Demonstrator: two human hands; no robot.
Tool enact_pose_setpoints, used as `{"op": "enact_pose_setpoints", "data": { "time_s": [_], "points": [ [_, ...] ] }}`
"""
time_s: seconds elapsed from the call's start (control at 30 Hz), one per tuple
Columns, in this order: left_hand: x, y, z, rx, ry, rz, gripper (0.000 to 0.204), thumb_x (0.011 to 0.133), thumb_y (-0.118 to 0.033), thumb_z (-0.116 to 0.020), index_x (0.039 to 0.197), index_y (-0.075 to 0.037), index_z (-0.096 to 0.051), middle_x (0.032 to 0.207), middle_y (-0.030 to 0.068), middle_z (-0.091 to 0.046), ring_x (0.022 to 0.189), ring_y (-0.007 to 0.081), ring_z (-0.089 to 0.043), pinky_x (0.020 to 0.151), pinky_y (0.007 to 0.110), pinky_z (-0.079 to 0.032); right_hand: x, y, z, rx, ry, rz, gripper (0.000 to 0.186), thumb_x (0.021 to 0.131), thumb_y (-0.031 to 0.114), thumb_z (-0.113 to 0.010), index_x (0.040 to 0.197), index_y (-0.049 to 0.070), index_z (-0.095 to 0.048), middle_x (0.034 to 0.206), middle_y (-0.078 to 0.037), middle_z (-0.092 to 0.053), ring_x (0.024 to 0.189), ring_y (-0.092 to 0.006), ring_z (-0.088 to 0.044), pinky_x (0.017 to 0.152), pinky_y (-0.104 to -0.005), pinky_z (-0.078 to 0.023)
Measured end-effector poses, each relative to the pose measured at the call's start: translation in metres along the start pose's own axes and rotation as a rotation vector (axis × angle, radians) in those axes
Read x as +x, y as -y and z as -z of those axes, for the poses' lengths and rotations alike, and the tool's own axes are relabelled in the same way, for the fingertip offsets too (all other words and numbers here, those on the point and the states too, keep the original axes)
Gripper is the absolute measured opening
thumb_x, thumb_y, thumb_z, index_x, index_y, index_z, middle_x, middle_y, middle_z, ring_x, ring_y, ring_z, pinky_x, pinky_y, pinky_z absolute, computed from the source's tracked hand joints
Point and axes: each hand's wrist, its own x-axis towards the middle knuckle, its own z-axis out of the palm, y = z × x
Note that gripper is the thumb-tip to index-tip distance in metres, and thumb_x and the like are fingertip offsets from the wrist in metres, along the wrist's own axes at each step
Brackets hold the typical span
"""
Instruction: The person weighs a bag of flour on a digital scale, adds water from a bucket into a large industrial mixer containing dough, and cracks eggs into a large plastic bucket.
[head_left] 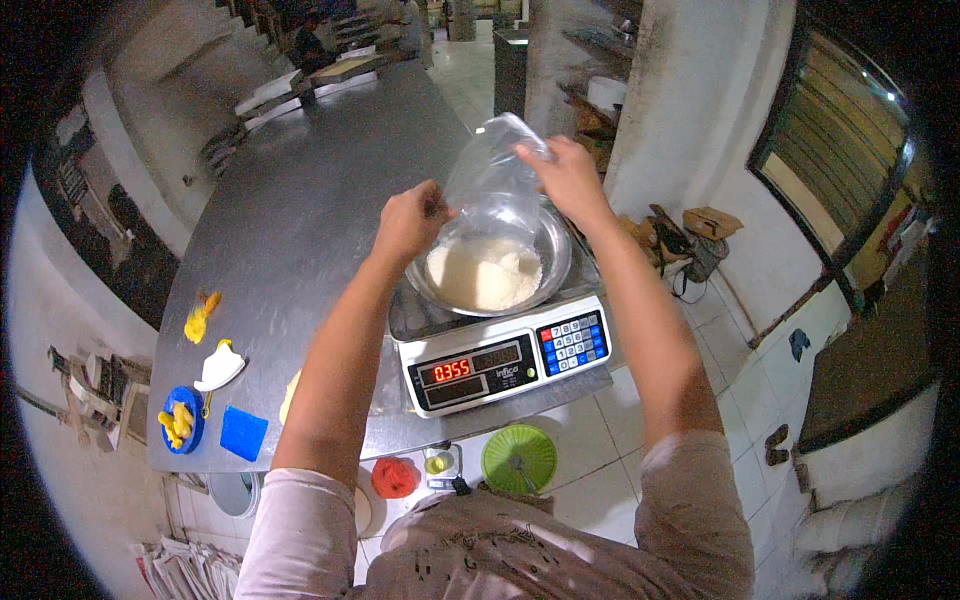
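Note:
A clear plastic bag (488,165) hangs tilted over a round steel bowl (556,262). My left hand (412,216) has its fingers curled at the bag's left edge, low down by the bowl's rim. Higher up, my right hand (572,182) pinches the bag's right side. Pale cream powder (478,282) lies heaped in the bowl, under the bag's lower part. The bowl rests on a white digital scale (425,405) with a lit red display and a keypad. My fingertips are partly hidden by my own hands.
The long grey metal table (330,190) stretches away ahead. At its left end are a blue dish (197,428) with yellow pieces, a blue square (243,432), a white scraper-like piece (220,368) and a crumpled yellow item (202,318). Below the table's near edge stands a green basket (518,458).

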Motion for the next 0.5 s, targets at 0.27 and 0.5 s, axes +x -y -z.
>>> {"op": "enact_pose_setpoints", "data": {
  "time_s": [0.27, 0.5],
  "points": [
    [-0.017, 0.010, -0.021, -0.111, 0.024, 0.063, 0.029, 0.078, -0.025, -0.072, 0.083, 0.000, -0.058, 0.074, 0.0100, -0.064, 0.067, 0.0174, -0.060, 0.064, 0.034, -0.048, 0.039, 0.027, -0.018, -0.219, 0.242, 0.208, 0.026, 0.076, 0.029, -0.067, 0.089, 0.006, -0.070, 0.088, -0.022, -0.064, 0.084, -0.0374, -0.062, 0.077, -0.0434, -0.048],
    [-0.021, 0.021, -0.031, -0.279, -0.007, 0.063, 0.028, 0.076, -0.024, -0.073, 0.081, -0.001, -0.059, 0.074, 0.0144, -0.065, 0.064, 0.0252, -0.061, 0.061, 0.036, -0.046, 0.054, 0.041, -0.028, -0.310, 0.380, 0.207, 0.023, 0.076, 0.028, -0.066, 0.087, 0.008, -0.070, 0.087, -0.020, -0.065, 0.083, -0.0373, -0.063, 0.076, -0.0436, -0.049]
  ]
}}
